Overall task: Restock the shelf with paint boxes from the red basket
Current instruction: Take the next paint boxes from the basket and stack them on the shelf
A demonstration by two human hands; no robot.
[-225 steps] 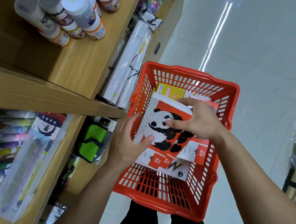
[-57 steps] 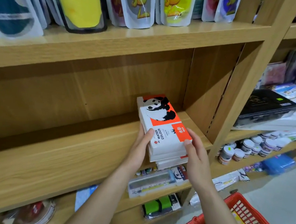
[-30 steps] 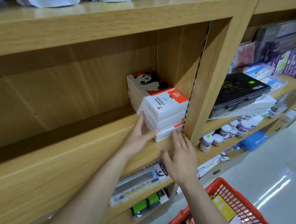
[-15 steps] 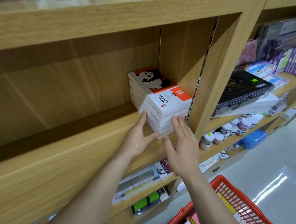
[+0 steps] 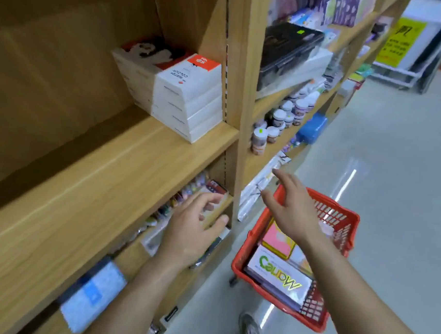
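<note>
Leaving stacked white-orange panda paint boxes (image 5: 178,92) on wooden shelf (image 5: 121,173); left hand (image 5: 191,234), right hand (image 5: 292,208) spread, empty, dropping toward red plastic basket (image 5: 343,221) at 4 o'clock for next batch.

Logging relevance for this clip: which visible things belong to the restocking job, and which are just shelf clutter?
Part of the job:
stack of panda paint boxes on the wooden shelf
red basket holding more boxes
left hand and right hand, both empty

Just lying about:
small paint jars
black case
yellow sign
</note>
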